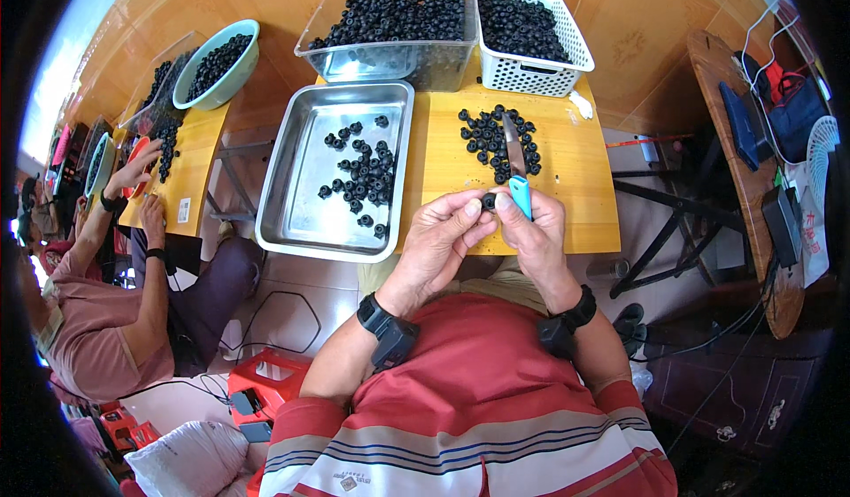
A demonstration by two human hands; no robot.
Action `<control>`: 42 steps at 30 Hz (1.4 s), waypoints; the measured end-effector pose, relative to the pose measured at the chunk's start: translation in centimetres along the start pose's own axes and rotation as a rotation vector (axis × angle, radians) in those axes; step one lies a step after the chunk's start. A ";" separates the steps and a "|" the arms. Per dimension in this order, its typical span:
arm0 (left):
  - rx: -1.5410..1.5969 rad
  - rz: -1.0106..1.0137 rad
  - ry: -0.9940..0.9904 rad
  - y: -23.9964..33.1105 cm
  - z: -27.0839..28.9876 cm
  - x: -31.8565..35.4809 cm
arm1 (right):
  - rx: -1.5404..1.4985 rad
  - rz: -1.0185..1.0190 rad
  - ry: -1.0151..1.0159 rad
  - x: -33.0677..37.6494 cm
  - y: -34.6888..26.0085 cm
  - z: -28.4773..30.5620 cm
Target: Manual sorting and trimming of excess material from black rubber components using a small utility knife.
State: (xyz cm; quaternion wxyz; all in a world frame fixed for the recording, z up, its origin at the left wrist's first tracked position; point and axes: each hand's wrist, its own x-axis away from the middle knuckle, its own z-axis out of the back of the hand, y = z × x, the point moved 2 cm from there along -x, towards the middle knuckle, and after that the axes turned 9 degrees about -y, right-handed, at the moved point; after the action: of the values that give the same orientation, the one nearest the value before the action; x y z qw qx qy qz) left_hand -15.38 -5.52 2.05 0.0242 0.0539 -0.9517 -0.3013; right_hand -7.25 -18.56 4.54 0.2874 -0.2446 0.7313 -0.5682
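left hand (440, 238) is pinching one black piece (489, 201) in its fingertips | right hand (537, 231) is clamping blue-handled knife (521, 197), thumb meeting that piece | loose black pieces (483, 134) are lying just beyond both hands | metal tray (301, 160) is sitting left of left hand, carrying more

A small grey diamond emblem (351, 481) with tiny lettering beside it stands on the white band of the red striped shirt (478, 346). Large red characters run down the white plastic bag (814, 240) at the right. A white label (184, 210) with dark print, too small to read, sits on the neighbouring counter (197, 165). Faint, illegible print marks the white sack (199, 463) at lower left.
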 end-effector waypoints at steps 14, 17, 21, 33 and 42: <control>-0.005 -0.145 -0.107 -0.1 0.3 0.1 | -0.112 0.018 -0.023 0.6 -0.4 -1.4; -0.013 -0.157 -0.104 -0.3 0.1 0.1 | -0.125 0.036 -0.011 0.7 -0.7 -1.7; 0.027 -0.164 -0.139 -0.2 0.1 0.2 | -0.136 0.018 0.001 0.6 -0.5 -1.6; 0.064 -0.049 -0.087 -0.5 0.4 0.7 | 0.095 0.032 0.062 0.5 -0.1 -0.6; 0.086 -0.040 -0.075 0.2 0.4 0.9 | 0.260 0.131 0.039 0.1 -0.8 -0.8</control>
State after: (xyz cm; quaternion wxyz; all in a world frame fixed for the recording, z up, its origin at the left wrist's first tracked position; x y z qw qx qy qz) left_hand -16.30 -5.19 1.88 -0.0200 0.0624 -0.9628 -0.2623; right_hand -7.84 -18.31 5.43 0.3391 -0.1459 0.6713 -0.6427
